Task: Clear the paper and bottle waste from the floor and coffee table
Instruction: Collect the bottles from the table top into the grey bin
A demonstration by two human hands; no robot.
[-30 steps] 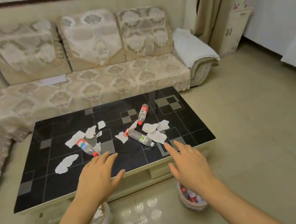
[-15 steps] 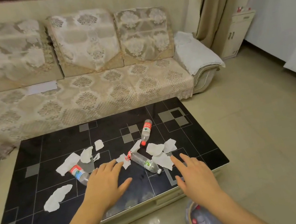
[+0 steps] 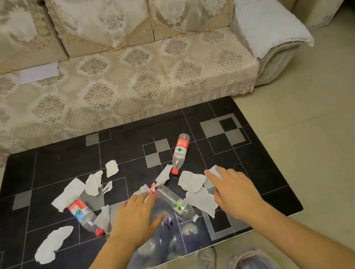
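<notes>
Three plastic bottles lie on their sides on the black coffee table (image 3: 258, 168). The clear bottle (image 3: 175, 202) is in the middle, between the two hands. The bottle with the red label (image 3: 180, 151) lies farther back, its red cap pointing to the front. The bottle with the red and blue label (image 3: 83, 215) lies on the left, partly on a white scrap.

White paper scraps are all around them. One big scrap (image 3: 52, 244) lies alone at the left. A bunch of scraps (image 3: 83, 189) sits behind the left bottle. More scraps (image 3: 193, 181) lie by the right hand.

The left hand (image 3: 136, 217) is flat over the table with straight fingers, just beside the clear bottle, holding nothing. The right hand (image 3: 234, 191) is spread too, its fingertips over a paper scrap; I cannot tell if they touch it.

On the floor near the table's front edge stands a basket (image 3: 253, 266) with red-capped bottles inside. A grey shoe (image 3: 206, 262) is beside it. Behind the table is a sofa (image 3: 117, 85).
</notes>
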